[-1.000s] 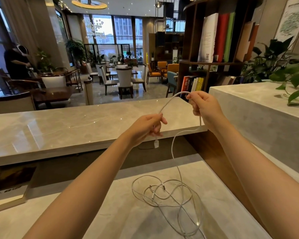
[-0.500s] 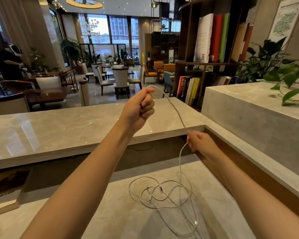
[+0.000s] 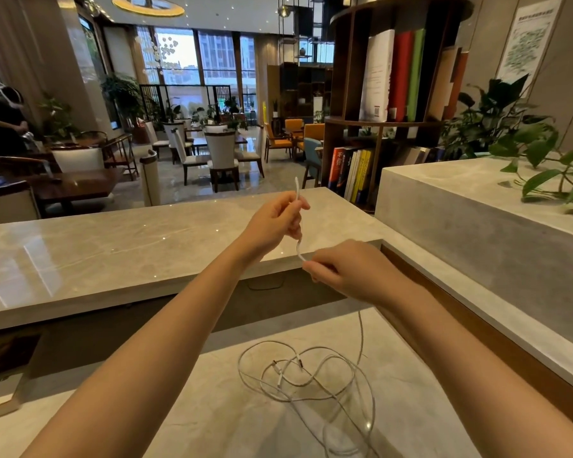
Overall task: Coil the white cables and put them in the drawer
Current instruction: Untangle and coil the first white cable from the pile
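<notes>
My left hand point(image 3: 275, 221) pinches one white cable point(image 3: 298, 246) near its end, and the tip sticks up above my fingers. Just below and to the right, my right hand point(image 3: 341, 269) grips the same cable with curled fingers. From under my right hand the cable drops to the lower marble desk point(image 3: 212, 408). There a loose tangle of white cables point(image 3: 306, 375) lies in wide loops with small plugs showing. No drawer is in view.
A raised marble counter point(image 3: 113, 246) runs across behind my hands. A grey stone block point(image 3: 477, 233) with a leafy plant point(image 3: 523, 143) stands at the right, in front of a bookshelf point(image 3: 387, 94). A dark framed board point(image 3: 0, 368) sits at the left. Beyond are chairs and tables.
My left hand came down from its raised fist and now pinches the cable near its tip. My right hand slid up the cable, closing the gap to the left hand.
</notes>
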`<state>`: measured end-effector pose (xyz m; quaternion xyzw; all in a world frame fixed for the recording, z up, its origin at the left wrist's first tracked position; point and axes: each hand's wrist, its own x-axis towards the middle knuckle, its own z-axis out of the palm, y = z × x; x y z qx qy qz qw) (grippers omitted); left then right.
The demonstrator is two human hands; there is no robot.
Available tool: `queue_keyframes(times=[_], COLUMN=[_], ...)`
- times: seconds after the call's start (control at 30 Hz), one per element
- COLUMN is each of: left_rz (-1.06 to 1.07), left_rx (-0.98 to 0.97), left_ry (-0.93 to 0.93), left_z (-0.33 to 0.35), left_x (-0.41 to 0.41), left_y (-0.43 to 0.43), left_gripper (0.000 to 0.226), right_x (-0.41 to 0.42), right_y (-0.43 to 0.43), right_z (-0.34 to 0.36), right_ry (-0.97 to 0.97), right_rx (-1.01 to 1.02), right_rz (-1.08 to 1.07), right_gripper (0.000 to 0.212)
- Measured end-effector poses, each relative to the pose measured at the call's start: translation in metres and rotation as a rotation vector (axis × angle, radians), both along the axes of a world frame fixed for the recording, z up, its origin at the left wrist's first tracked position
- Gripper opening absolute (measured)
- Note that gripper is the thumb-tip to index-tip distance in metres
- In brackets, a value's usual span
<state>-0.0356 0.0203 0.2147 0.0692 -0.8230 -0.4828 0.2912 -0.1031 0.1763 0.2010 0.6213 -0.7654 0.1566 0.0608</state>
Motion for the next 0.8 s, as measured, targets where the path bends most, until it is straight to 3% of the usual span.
queue_keyframes(times=[0.13,0.23,0.33,0.47,0.57,0.7,0.8], left_rz=[-0.021,-0.103,-0.311,-0.607,-0.845,-1.205,-1.272], left_rx=[-0.057,-0.090,0.130,0.453,0.724,1.059,1.199], left_ry=[-0.044,-0.140,-0.179,-0.105,-0.062,0.029,0.128], left_z=[0.000,0.000,0.000,0.003,0.007,0.011,0.018], left_x=[0.001,0.003,0.007,0.011,0.015,0.016,0.017], left_y=[0.006,0.004,0.007,0.009,0.008,0.013,0.014], left_gripper=[0.020,0.028,0.030,0.032,0.035,0.030,0.034], right_x=[0.005,-0.001,-0.016,-0.039,-0.055,-0.072,-0.080], right_y=[0.001,0.004,0.005,0.008,0.013,0.018,0.016], right_z=[0.026,0.047,0.067,0.080,0.073,0.033,-0.010], right_ry=[0.036,0.021,0.001,-0.163,-0.383,-0.752,-0.902], right_rx=[0.053,-0.080,-0.264,-0.375,-0.396,-0.401,-0.400], right_rz=[0.080,0.103,0.076,0.021,-0.016,-0.032,-0.132], right_gripper=[0.022,0.017,0.018,0.018,0.014,0.027,0.036])
